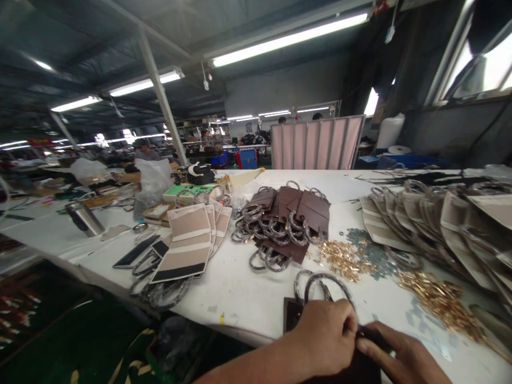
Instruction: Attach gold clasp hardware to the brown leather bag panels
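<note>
At table [236, 266] edge, head view: L hand [326, 336] & R hand [400, 349] close tog., both pinching dk brown panel [366, 368] nr looped handle [328, 276]; step looks like handle fixing, next move prob. needs steady grip.

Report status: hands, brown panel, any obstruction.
Left hand, right hand both at dark brown panel, grip unclear. Plastic-wrapped loop handle arches beyond left hand. Gold metal fittings scattered beyond right hand; nothing visibly blocking.

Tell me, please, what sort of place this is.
Probably a bag-making workshop: brown panels with looped handles lie piled on a white table, near loose gold-coloured pieces, under tube lights.
</note>
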A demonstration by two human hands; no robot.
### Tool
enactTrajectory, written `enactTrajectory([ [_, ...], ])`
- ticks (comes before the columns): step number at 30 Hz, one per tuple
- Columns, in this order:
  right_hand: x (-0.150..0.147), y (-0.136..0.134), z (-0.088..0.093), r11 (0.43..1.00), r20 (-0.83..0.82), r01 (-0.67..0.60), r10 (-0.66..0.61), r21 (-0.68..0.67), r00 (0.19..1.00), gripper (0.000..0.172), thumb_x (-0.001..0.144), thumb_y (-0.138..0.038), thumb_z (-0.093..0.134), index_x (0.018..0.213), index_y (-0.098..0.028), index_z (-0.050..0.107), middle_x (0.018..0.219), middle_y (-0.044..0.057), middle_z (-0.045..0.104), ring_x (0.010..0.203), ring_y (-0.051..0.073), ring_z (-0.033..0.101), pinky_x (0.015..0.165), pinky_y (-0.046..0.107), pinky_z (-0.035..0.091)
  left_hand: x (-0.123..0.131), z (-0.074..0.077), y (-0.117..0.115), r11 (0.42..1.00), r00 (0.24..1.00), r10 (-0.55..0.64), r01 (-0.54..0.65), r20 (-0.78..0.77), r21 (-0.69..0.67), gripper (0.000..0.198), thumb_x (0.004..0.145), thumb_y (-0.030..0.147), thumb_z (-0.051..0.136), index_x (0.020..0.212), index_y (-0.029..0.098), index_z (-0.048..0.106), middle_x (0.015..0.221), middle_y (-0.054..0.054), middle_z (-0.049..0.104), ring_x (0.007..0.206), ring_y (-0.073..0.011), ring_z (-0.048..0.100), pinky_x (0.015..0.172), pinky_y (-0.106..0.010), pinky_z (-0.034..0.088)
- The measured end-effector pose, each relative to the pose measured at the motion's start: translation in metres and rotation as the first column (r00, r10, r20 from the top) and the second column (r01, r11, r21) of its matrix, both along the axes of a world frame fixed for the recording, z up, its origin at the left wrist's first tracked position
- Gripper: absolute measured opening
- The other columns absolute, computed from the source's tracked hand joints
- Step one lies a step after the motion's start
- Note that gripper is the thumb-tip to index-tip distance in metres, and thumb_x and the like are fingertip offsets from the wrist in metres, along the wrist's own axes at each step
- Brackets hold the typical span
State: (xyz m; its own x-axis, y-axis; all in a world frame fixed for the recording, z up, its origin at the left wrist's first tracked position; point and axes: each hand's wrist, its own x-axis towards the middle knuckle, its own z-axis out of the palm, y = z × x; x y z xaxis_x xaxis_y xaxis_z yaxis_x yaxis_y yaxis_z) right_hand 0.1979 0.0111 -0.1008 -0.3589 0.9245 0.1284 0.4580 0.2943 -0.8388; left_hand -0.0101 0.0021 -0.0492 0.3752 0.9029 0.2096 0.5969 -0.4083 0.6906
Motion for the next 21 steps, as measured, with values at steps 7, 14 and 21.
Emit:
enactTrajectory([
  [7, 0.012, 0.008, 0.009, 0.978, -0.014, 0.052, -0.056, -0.201, 0.998, 0.042, 0.088, -0.062, 0.067, 0.089, -0.02, 0.073, 0.081, 0.0, 0.072, 0.079, 0.021, 0.065, 0.066, 0.026, 0.049, -0.026, -0.019, -0.016, 0.856, 0.992, 0.103, -0.125, 0.071, 0.501, 0.055, 0.079, 0.026, 0.082, 0.126, 0.021, 0.055, 0.135, -0.014, 0.06, 0.132, -0.0315, 0.052, 0.114, -0.052, 0.043],
  [14, 0.004, 0.013, 0.012, 0.95, -0.137, -0.009, -0.036, -0.312, 0.99, 0.043, 0.084, -0.061, 0.073, 0.088, -0.018, 0.072, 0.078, 0.001, 0.069, 0.072, 0.017, 0.059, 0.06, 0.026, 0.042, -0.046, -0.069, -0.015, 0.865, 0.823, 0.485, -0.502, 0.297, -0.022, 0.099, 0.07, 0.022, 0.084, 0.154, 0.027, 0.033, 0.151, -0.014, 0.047, 0.133, -0.0322, 0.054, 0.111, -0.053, 0.045],
  [21, 0.008, 0.019, 0.008, 0.94, -0.186, -0.034, -0.032, -0.339, 0.982, 0.044, 0.083, -0.059, 0.076, 0.09, -0.016, 0.071, 0.08, 0.001, 0.069, 0.073, 0.015, 0.059, 0.063, 0.025, 0.042, -0.052, -0.071, 0.002, 0.765, 0.41, 0.62, -0.128, 0.669, -0.631, 0.058, 0.071, 0.041, 0.089, 0.118, 0.015, 0.066, 0.107, -0.011, 0.074, 0.094, -0.0236, 0.071, 0.09, -0.038, 0.054],
])
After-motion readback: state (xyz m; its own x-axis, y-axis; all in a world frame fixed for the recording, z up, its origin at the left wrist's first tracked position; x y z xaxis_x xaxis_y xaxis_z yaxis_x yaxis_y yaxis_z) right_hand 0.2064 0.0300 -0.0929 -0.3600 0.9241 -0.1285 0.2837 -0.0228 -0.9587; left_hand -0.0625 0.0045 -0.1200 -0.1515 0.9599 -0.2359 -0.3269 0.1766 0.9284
